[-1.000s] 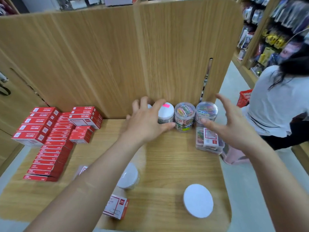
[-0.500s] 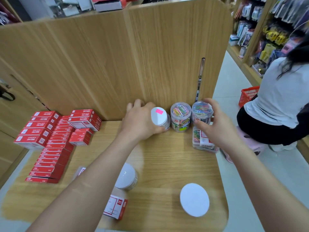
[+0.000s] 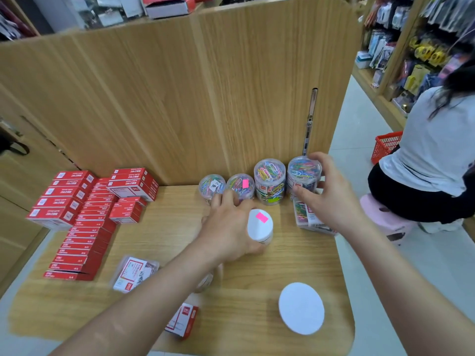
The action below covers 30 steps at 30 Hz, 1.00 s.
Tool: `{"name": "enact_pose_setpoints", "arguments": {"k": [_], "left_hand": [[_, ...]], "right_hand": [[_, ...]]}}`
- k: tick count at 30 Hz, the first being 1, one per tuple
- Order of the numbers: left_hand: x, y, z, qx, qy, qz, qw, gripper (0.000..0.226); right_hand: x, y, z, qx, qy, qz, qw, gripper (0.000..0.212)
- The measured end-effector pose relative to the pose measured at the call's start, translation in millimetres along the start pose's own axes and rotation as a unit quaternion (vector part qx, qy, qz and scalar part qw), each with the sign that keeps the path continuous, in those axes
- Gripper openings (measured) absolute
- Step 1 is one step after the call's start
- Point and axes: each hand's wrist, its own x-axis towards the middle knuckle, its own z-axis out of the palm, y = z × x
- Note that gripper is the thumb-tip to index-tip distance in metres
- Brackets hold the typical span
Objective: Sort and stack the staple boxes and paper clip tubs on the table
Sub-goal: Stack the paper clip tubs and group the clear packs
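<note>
My left hand (image 3: 228, 228) grips a white-lidded tub with a pink sticker (image 3: 260, 227), held off the back row above the table middle. My right hand (image 3: 331, 199) wraps around the rightmost clear tub of coloured paper clips (image 3: 303, 173) at the back wall. Beside it stand a tall clip tub (image 3: 270, 181) and two shorter ones (image 3: 241, 186) (image 3: 212, 185). Red staple boxes (image 3: 77, 209) lie in stacks at the left. A white-lidded tub (image 3: 301, 308) stands near the front edge.
A clear flat clip box (image 3: 304, 214) lies under my right hand. Another flat pack (image 3: 135, 272) and a small red-white box (image 3: 183, 319) lie near the front. A wooden partition (image 3: 205, 98) backs the table (image 3: 295, 263). A person (image 3: 434, 155) sits at right beside a red basket (image 3: 385, 145).
My left hand pulled the pink-sticker tub back from the wall toward me, uncovering two short clip tubs. My right hand closed around the rightmost tub.
</note>
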Motion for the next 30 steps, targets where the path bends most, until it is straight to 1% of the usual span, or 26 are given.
{"name": "enact_pose_setpoints", "arguments": {"k": [2,3,5,6,7,8,10,12,13,15,17,18,19,20,21,23,25,27,29,30], "left_hand": [[1.7,-6.7,-9.1,-0.034,-0.025,-0.002,0.999,0.086],[2.9,-11.2,-17.2,-0.067,-0.018,-0.003,0.998,0.083],[9.3,-18.9,-34.1,-0.144,0.053,-0.007,0.988,0.068],[14.7,-20.4,-40.4,-0.159,0.096,-0.005,0.983,0.060],[21.1,-20.1,-45.1,-0.148,0.122,0.001,0.981,0.056],[27.6,-19.6,-48.0,-0.122,0.129,0.005,0.984,0.055],[39.4,-23.5,-49.3,-0.079,0.118,-0.007,0.990,0.055],[48.2,-37.2,-46.9,-0.077,0.092,-0.044,0.992,0.057],[50.7,-44.0,-44.5,-0.084,0.071,-0.056,0.992,0.062],[51.8,-49.0,-38.3,-0.093,0.042,-0.048,0.994,0.072],[53.2,-45.3,-35.1,-0.085,0.040,-0.035,0.995,0.074],[53.7,-43.8,-34.3,-0.086,0.040,-0.035,0.995,0.074],[55.3,-45.5,-33.5,-0.094,0.037,-0.041,0.994,0.074],[56.4,-48.3,-34.1,-0.104,0.033,-0.047,0.993,0.073],[57.1,-53.6,-34.5,-0.115,0.026,-0.050,0.992,0.074],[56.2,-66.5,-36.2,-0.165,0.007,-0.056,0.985,0.068],[52.8,-79.2,-37.7,-0.210,-0.005,-0.067,0.975,0.066],[49.2,-88.1,-38.0,-0.196,0.009,-0.063,0.979,0.071],[46.6,-90.8,-36.8,-0.159,0.041,-0.058,0.985,0.075],[44.7,-90.9,-36.3,-0.155,0.056,-0.062,0.984,0.077]], "right_hand": [[1.8,-2.0,1.3,-0.013,-0.008,-0.001,1.000,0.059],[2.9,-2.9,1.8,-0.029,-0.009,-0.004,1.000,0.059],[5.1,-6.3,1.1,-0.091,0.001,-0.023,0.996,0.059],[6.1,-9.3,0.5,-0.125,0.008,-0.030,0.992,0.059],[7.2,-12.7,0.4,-0.150,0.010,-0.031,0.988,0.059],[8.3,-16.4,0.9,-0.167,0.009,-0.030,0.986,0.060],[9.7,-24.3,2.8,-0.191,0.000,-0.022,0.981,0.064],[9.8,-30.8,5.5,-0.217,-0.007,-0.013,0.976,0.068],[8.9,-33.3,7.5,-0.238,-0.003,-0.010,0.971,0.069],[4.1,-37.5,12.6,-0.301,0.028,-0.022,0.953,0.069],[0.0,-44.9,17.4,-0.336,0.082,-0.084,0.934,0.064],[-0.6,-50.5,20.8,-0.335,0.098,-0.131,0.928,0.058],[0.2,-57.2,25.0,-0.333,0.097,-0.182,0.920,0.051],[2.6,-64.7,31.0,-0.343,0.074,-0.230,0.908,0.045],[5.4,-73.6,37.9,-0.366,0.033,-0.270,0.890,0.040],[12.8,-91.5,52.8,-0.424,-0.053,-0.321,0.845,0.032],[23.9,-102.5,67.7,-0.457,-0.131,-0.321,0.819,0.032],[34.3,-111.3,78.2,-0.501,-0.207,-0.291,0.788,0.037],[39.7,-116.9,85.1,-0.533,-0.234,-0.286,0.761,0.038],[40.2,-118.2,86.8,-0.540,-0.234,-0.288,0.755,0.038]]}}
